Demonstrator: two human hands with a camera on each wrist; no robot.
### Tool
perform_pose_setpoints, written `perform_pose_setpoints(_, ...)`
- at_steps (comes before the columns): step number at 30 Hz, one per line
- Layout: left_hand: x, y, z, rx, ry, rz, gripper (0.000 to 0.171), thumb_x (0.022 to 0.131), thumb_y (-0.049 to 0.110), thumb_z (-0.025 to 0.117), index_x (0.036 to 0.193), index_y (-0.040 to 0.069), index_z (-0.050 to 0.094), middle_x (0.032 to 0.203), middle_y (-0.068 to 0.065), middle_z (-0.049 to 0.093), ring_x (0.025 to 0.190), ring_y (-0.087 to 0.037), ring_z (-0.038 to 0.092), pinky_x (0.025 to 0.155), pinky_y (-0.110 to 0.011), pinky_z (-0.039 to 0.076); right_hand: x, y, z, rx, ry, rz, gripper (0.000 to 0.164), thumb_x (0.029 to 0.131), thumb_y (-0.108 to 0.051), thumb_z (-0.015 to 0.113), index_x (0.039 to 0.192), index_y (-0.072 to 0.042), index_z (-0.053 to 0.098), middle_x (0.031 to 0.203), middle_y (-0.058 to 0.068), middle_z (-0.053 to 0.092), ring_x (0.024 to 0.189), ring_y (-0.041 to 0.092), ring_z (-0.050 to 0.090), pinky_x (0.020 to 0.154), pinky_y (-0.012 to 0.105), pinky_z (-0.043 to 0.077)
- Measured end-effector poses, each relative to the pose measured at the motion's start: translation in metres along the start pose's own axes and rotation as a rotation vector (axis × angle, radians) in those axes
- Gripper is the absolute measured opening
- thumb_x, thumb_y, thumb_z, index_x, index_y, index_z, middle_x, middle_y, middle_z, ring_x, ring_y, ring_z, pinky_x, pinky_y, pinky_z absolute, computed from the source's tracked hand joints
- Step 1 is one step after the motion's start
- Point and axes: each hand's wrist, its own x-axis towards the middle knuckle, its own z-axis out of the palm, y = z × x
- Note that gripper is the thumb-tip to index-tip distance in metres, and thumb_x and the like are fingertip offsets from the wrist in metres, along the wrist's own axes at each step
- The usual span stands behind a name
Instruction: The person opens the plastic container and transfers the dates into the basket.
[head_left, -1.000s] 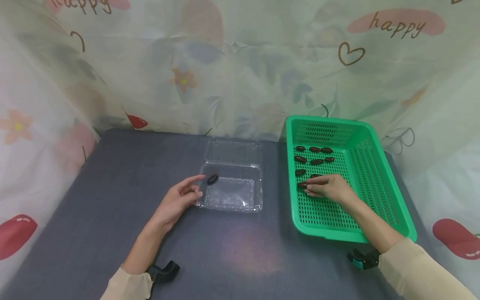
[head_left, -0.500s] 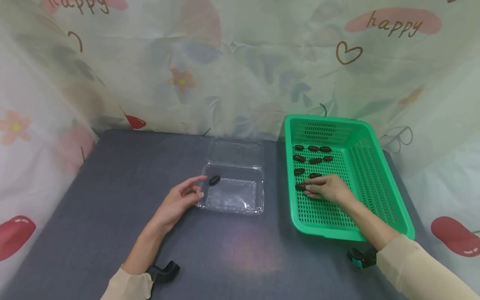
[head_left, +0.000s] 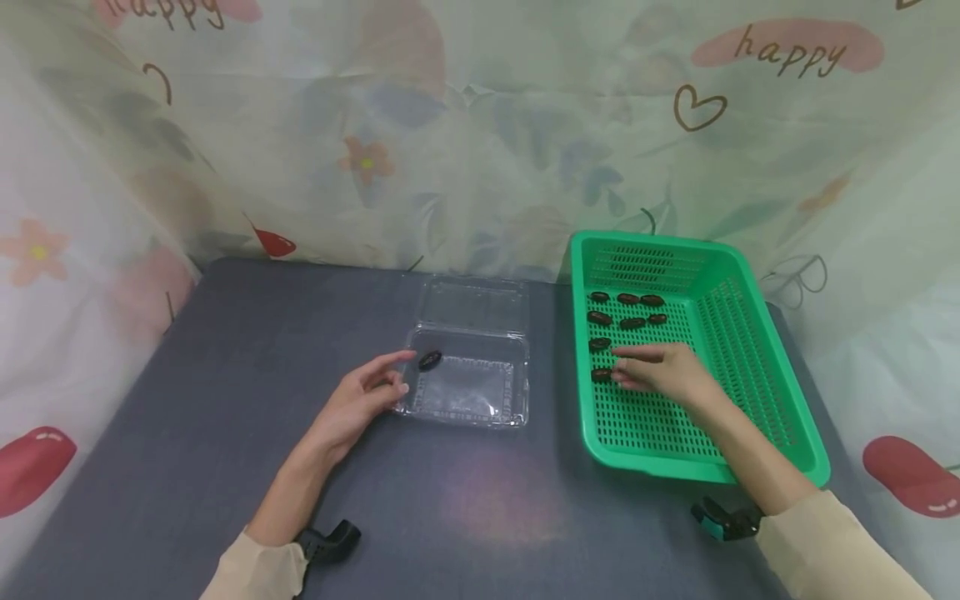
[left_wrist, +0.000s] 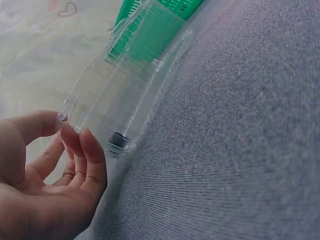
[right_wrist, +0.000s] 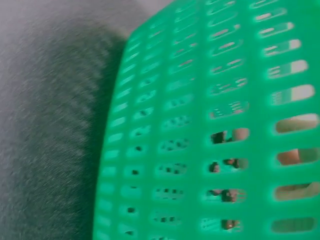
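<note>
A clear plastic box (head_left: 517, 392) stands with its lid laid back; one dark date (head_left: 430, 361) lies at its left end. My left hand (head_left: 363, 400) pinches the box's left edge between thumb and fingers, plainer in the left wrist view. Inside the green basket (head_left: 780, 367) my right hand (head_left: 667, 375) is low over the floor, its index finger straight and apart from the thumb. Just left of the fingertips lies a date (head_left: 602, 375). Several more dates lie in short rows behind, such as a nearby date (head_left: 599, 343). Through the basket slots, the right wrist view shows only bits of fingers.
The basket's slotted wall (right_wrist: 195, 150) fills most of the right wrist view. A dark grey cloth (head_left: 480, 500) covers the table. Printed curtains (head_left: 480, 167) hang behind and at both sides. Each wrist carries a black band, such as the left wristband (head_left: 328, 542).
My right fingers have loosened from the front date and the index finger has lifted from it. A date behind that hand is now hidden. My left hand keeps its place.
</note>
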Motion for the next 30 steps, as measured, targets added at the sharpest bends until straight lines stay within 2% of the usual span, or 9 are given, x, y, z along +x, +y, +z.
perform_pose_setpoints(7,-0.001,0.000,0.001,-0.005,0.002,0.006,0.048,0.096,0.009,0.064,0.142,0.020,0.053,0.099,-0.006,0.054,0.084,-0.014,0.054,0.075,-0.030,0.048,-0.011,-0.010,0.004,-0.008,-0.006,-0.123,0.048,0.100,-0.028,0.061,0.139,0.000,0.055,0.128,0.026,0.061,0.109,0.032,0.066,0.091,0.046,0.052)
perform_pose_setpoints(13,-0.002,-0.001,0.000,-0.007,0.010,0.004,0.048,0.096,0.008,0.064,0.141,0.019,0.054,0.099,-0.006,0.054,0.083,-0.014,0.054,0.075,-0.029,0.048,-0.018,-0.020,0.014,-0.016,0.041,-0.182,0.048,0.097,-0.037,0.065,0.134,-0.007,0.060,0.125,0.018,0.066,0.105,0.028,0.069,0.091,0.041,0.053)
perform_pose_setpoints(18,-0.003,0.000,0.000,-0.005,0.012,0.000,0.048,0.096,0.007,0.063,0.142,0.018,0.053,0.100,-0.006,0.054,0.083,-0.013,0.054,0.075,-0.029,0.049,-0.022,-0.030,0.025,0.057,0.061,-0.255,0.047,0.096,-0.033,0.067,0.132,-0.004,0.061,0.122,0.013,0.067,0.108,0.026,0.067,0.088,0.033,0.054)
perform_pose_setpoints(20,-0.004,0.001,0.000,-0.005,0.010,0.002,0.048,0.096,0.007,0.063,0.142,0.017,0.053,0.100,-0.006,0.053,0.083,-0.013,0.054,0.075,-0.028,0.049,-0.023,-0.035,0.031,0.085,0.066,-0.285,0.048,0.096,-0.031,0.067,0.133,-0.002,0.060,0.122,0.012,0.068,0.107,0.026,0.067,0.087,0.034,0.055)
perform_pose_setpoints(23,-0.004,0.002,0.000,-0.006,0.008,0.001,0.048,0.096,0.006,0.063,0.142,0.017,0.053,0.100,-0.006,0.053,0.083,-0.013,0.054,0.074,-0.028,0.049,-0.023,-0.045,0.043,0.104,0.080,-0.303,0.045,0.095,-0.031,0.069,0.132,-0.006,0.062,0.119,0.010,0.069,0.103,0.023,0.069,0.083,0.034,0.056)
perform_pose_setpoints(27,-0.005,0.001,0.000,-0.004,0.005,0.008,0.048,0.096,0.007,0.064,0.142,0.017,0.053,0.099,-0.006,0.053,0.082,-0.013,0.054,0.074,-0.028,0.048,-0.019,-0.057,0.061,0.142,0.080,-0.316,0.038,0.094,-0.027,0.071,0.127,-0.010,0.065,0.118,0.009,0.069,0.101,0.023,0.070,0.084,0.036,0.056)
perform_pose_setpoints(30,-0.004,0.000,0.000,-0.013,0.000,0.014,0.050,0.095,0.006,0.064,0.142,0.015,0.052,0.099,-0.006,0.053,0.081,-0.012,0.055,0.074,-0.028,0.048,-0.014,-0.065,0.076,0.198,0.063,-0.330,0.034,0.094,-0.020,0.071,0.125,-0.007,0.066,0.120,0.012,0.068,0.102,0.025,0.070,0.087,0.038,0.055)
